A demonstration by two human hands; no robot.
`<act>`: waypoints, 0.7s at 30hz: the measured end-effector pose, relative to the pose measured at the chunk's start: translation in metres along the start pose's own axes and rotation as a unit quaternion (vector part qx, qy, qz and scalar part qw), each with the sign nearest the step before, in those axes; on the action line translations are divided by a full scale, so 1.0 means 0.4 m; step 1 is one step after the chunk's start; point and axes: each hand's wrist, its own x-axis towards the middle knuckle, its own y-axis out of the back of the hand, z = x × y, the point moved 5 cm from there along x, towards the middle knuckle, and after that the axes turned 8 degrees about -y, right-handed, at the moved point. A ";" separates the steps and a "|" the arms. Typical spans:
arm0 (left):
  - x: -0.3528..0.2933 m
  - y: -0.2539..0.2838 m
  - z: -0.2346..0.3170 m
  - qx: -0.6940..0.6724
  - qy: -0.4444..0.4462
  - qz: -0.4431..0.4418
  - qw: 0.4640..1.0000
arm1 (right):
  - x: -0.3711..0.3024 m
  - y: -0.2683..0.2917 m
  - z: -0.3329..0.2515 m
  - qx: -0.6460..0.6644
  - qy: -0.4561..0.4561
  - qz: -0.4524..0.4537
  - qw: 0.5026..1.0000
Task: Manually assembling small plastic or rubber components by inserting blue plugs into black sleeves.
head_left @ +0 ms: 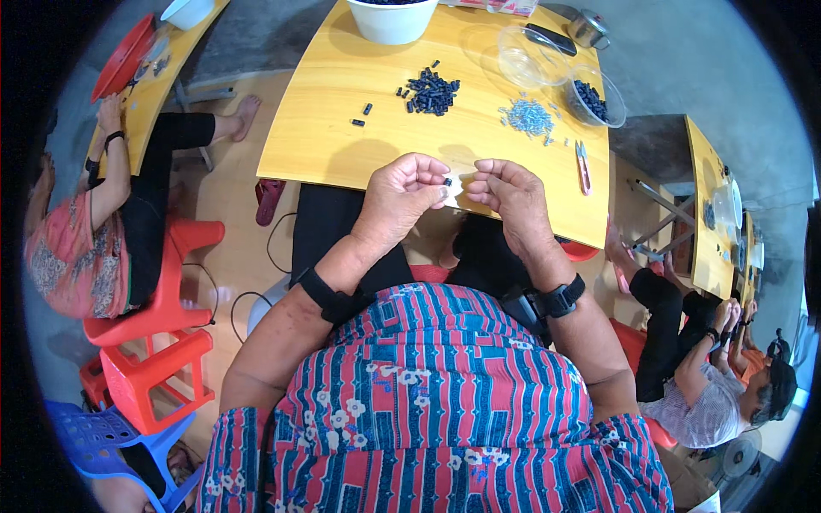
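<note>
Just over the near edge of the yellow wooden table [333, 150], my two hands face each other, fingertips a short gap apart. Between the thumb and fingers of my left hand [400, 190] is a small black cylindrical piece [447, 181]. My right hand [515, 195] is pinched closed; whatever its fingertips hold is too small to name. Beyond my hands lies a heap of similar black pieces [433, 92], with two loose black pieces [367, 109] left of it. A pile of small clear bluish pieces [528, 118] is to the right, near a pair of thread snips [583, 168].
A clear bowl [617, 111] of black pieces stands at the table's right edge. Behind it are a clear plastic container [523, 60], a dark phone-like slab [552, 39] and a metal mug [590, 29]. At the back stands a white tub [389, 26]. Other people sit at side tables.
</note>
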 end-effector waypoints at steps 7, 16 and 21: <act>-0.001 -0.003 -0.009 0.012 0.016 -0.010 1.000 | -0.007 -0.016 -0.013 0.108 -0.026 -0.026 0.994; 0.001 -0.045 -0.011 -0.031 0.033 -0.024 0.999 | 0.007 -0.048 -0.009 0.220 0.076 -0.128 0.964; 0.008 -0.041 -0.014 -0.036 -0.002 0.012 0.999 | -0.005 -0.079 -0.028 0.205 0.099 -0.117 0.967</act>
